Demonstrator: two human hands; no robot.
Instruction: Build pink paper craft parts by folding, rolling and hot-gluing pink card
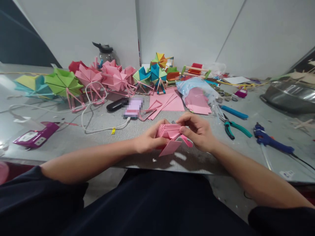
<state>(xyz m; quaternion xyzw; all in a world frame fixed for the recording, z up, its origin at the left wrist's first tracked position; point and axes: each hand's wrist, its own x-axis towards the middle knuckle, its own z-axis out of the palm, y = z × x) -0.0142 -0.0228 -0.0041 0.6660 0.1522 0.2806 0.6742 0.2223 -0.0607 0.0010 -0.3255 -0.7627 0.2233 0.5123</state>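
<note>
Both hands meet over the near edge of the table, around a folded pink paper piece (169,131) with several stacked layers. My left hand (153,137) is closed on its left side, thumb across the front and fingers behind. At the upper right corner, my right hand (197,130) pinches the paper's edge between thumb and fingers. One flat pink flap hangs below the layers, and a brighter pink strip sticks out under the right hand. Behind the hands lie flat pink paper sheets (167,101) and a plastic bag (190,86) with more pink sheets.
Folded paper umbrellas, pink (118,77) and green (64,82) among them, line the back. A phone (133,108) on a white cable lies left of centre. To the right are pliers (230,126), a blue glue gun (273,139) and a metal bowl (290,95).
</note>
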